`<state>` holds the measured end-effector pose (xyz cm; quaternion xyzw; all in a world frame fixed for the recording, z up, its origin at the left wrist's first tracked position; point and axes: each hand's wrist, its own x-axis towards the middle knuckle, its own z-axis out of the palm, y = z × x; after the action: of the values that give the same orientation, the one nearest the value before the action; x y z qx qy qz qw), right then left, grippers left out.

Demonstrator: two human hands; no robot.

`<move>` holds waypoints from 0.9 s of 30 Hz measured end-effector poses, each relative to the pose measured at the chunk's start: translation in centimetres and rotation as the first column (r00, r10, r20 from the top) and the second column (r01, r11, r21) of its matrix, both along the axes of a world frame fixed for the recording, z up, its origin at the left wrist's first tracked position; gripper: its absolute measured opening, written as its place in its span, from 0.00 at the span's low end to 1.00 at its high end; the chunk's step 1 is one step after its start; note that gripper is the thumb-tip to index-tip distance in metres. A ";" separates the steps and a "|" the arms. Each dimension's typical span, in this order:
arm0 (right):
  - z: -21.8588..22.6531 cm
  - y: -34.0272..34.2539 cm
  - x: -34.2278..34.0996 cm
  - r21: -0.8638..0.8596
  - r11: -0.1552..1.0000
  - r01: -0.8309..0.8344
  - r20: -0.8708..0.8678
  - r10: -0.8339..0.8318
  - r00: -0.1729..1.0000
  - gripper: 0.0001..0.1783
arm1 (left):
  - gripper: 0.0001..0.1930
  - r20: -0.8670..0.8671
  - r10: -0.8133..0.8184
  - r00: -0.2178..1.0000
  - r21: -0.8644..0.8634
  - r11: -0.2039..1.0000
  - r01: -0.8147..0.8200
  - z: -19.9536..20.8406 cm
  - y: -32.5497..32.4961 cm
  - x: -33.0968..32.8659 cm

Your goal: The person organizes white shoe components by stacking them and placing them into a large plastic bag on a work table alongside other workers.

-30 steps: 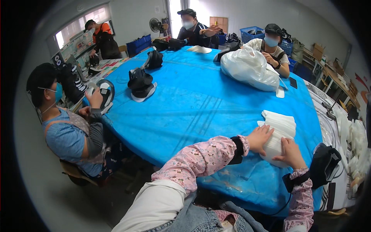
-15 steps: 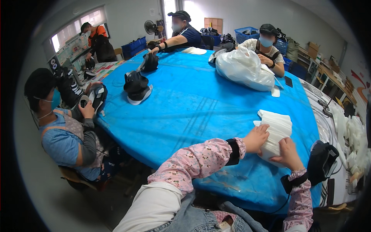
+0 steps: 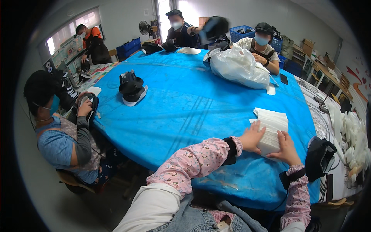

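Observation:
On the blue-covered table a stack of thin white sheets (image 3: 272, 123), perhaps fabric or paper pads, lies fanned out lengthwise in front of me. My left hand (image 3: 252, 137) presses its fingers along the stack's left side. At the right near corner, my right hand (image 3: 288, 150) grips the edge, with thumb low and fingers reaching up the side. Between them both hands hold the stack. Patterned pink sleeves and black wrist bands cover both my forearms. Close to my right hand stands a black padded item (image 3: 320, 158), whose kind is unclear.
The blue table cover (image 3: 166, 112) carries a bulging white plastic bag (image 3: 239, 67), a phone (image 3: 284, 79) and a black-and-white stacked item (image 3: 132, 89). Co-workers sit left (image 3: 65, 131), far (image 3: 176, 31) and far right (image 3: 266, 44). White plastic bags (image 3: 353, 143) hang at right.
My fingers have spread and shifted along the stack, which is still between my hands. The far co-worker has lifted a dark item off the table and swung it rightward.

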<state>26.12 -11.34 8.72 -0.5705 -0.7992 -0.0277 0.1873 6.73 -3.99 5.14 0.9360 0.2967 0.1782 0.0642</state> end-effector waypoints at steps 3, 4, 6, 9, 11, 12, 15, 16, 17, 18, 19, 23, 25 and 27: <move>-1.7 0.4 1.8 -0.086 0.995 0.060 0.006 -0.060 0.998 0.55 | 0.56 0.046 0.052 0.998 -0.266 0.963 -0.038 -1.3 1.3 -0.4; -1.8 0.3 1.8 -0.086 0.994 0.065 0.003 -0.065 0.998 0.55 | 0.57 0.081 0.028 0.996 -0.365 0.931 0.004 -1.4 1.7 -0.6; -1.9 0.0 1.9 -0.064 0.997 0.036 -0.057 -0.040 0.998 0.54 | 0.59 0.114 0.000 0.993 -0.460 0.886 0.053 -1.7 1.9 -0.2; -1.5 0.8 2.0 -0.114 0.993 -0.040 -0.117 0.027 0.993 0.53 | 0.59 0.051 0.095 0.994 -0.389 0.919 -0.068 -3.1 2.2 0.7; -1.6 1.0 2.6 -0.091 0.995 -0.043 -0.128 0.032 0.991 0.53 | 0.59 0.124 0.114 0.986 -0.391 0.919 -0.057 -3.2 2.2 1.5; -1.5 1.0 2.7 -0.065 0.996 -0.059 -0.137 0.050 0.989 0.53 | 0.59 0.124 0.104 0.987 -0.394 0.918 -0.047 -3.3 2.3 1.6; 0.1 0.7 1.6 -0.073 0.995 0.061 0.050 -0.057 0.997 0.49 | 0.58 0.108 0.076 0.991 -0.413 0.911 -0.024 -2.3 1.8 0.9; 0.4 0.6 1.4 -0.071 0.995 0.065 0.052 -0.061 0.997 0.49 | 0.57 0.131 0.043 0.990 -0.380 0.925 0.010 -2.0 1.6 0.5; 0.6 0.6 1.3 -0.018 0.999 0.041 0.099 -0.039 0.994 0.47 | 0.57 0.153 0.010 0.988 -0.347 0.937 0.045 -1.8 1.4 0.1; 0.8 0.5 1.1 0.032 0.999 0.014 0.147 -0.019 0.989 0.44 | 0.56 0.219 -0.035 0.975 -0.333 0.937 0.109 -1.7 1.0 -0.2; 1.0 0.2 0.7 0.033 0.999 0.017 0.148 -0.022 0.989 0.44 | 0.56 0.219 -0.038 0.975 -0.332 0.937 0.111 -1.3 0.7 -0.8; 0.1 -0.6 0.4 0.053 0.996 -0.067 0.161 0.058 0.985 0.37 | 0.53 0.393 -0.167 0.904 -0.346 0.884 0.314 -0.8 0.1 -2.3; -0.1 -1.0 0.5 0.013 0.997 -0.071 0.115 0.069 0.991 0.37 | 0.52 0.286 -0.184 0.940 -0.373 0.883 0.286 -0.7 0.2 -2.7; 0.5 -1.5 -0.2 -0.081 0.991 -0.102 -0.027 0.100 0.995 0.34 | 0.51 0.241 -0.199 0.950 -0.395 0.874 0.284 -0.4 0.3 -3.0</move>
<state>25.96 -12.82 9.17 -0.5367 -0.8253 0.0214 0.1740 3.73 -3.70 4.76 0.9074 0.2010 0.1895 0.3168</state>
